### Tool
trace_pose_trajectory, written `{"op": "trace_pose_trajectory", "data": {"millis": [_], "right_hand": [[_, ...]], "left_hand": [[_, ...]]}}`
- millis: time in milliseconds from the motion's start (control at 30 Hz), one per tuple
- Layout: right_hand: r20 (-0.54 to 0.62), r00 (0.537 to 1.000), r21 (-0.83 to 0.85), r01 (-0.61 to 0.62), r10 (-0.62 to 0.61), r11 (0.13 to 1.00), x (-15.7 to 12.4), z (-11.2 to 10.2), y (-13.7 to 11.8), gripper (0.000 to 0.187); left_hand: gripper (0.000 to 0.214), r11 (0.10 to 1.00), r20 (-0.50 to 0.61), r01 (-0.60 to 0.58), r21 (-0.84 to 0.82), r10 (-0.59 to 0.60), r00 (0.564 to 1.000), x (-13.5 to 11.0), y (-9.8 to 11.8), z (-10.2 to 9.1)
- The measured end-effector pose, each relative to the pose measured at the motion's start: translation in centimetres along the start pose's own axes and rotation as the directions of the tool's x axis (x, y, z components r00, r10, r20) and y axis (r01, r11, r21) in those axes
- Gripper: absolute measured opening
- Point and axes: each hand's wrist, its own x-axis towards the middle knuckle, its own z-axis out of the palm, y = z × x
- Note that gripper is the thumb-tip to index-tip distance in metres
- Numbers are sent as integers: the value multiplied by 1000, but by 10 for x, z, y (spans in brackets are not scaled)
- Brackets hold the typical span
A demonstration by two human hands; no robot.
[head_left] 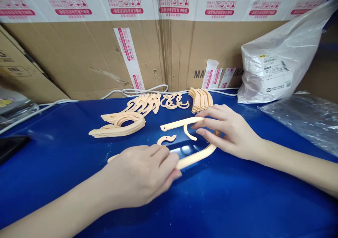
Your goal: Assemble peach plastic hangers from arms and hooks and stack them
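Observation:
A peach plastic curved frame piece point(196, 155) lies on the blue table cover point(224, 202) between my hands. My left hand point(142, 176) grips its near end, fingers curled over it. My right hand point(227, 132) rests on the far bend of the same piece, fingers pinching near a small hook part point(189, 134). A loose peach hook point(167, 139) lies just beyond my left fingers. Stacks of the same peach parts sit behind: curved pieces point(120, 125) at left, small hooks point(173, 101) in the middle, another stack point(201, 98) at right.
Large cardboard boxes point(105, 44) with red-printed tape wall off the back. A white cable point(79, 100) runs along their foot. A filled plastic bag point(277, 65) and a clear plastic sheet point(306, 120) lie at right. A dark object point(10, 146) sits at the left edge.

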Motion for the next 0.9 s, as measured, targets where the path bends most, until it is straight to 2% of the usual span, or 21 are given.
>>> {"op": "trace_pose_trajectory", "data": {"millis": [167,267,367,467,600,667,767,900], "right_hand": [[21,1000,60,-16,14,998,-1,5,3,27],[40,999,36,-20,19,999,-2,6,4,29],[73,997,-22,-25,26,999,-2,7,6,31],[87,995,-95,-46,54,994,-3,8,12,31],[44,995,-162,-84,92,983,-2,9,20,27],[32,994,-180,-94,102,979,-2,9,23,27],[32,993,-193,-108,117,975,-2,10,23,26],[24,989,-184,-142,149,973,-2,11,18,23]], "left_hand": [[17,982,56,-148,-113,155,986,-3,10,-5],[21,965,40,-222,-141,230,972,-5,11,-8],[24,965,-1,-244,-91,245,970,-4,8,-6],[30,984,-56,-171,-48,168,984,-2,3,0],[35,994,-46,79,-76,-82,996,-2,-2,9],[38,983,-44,150,-102,-155,987,-3,-4,12],[38,967,10,173,-185,-175,985,-4,-6,12],[20,932,51,141,-334,-132,990,-6,-5,8]]}}
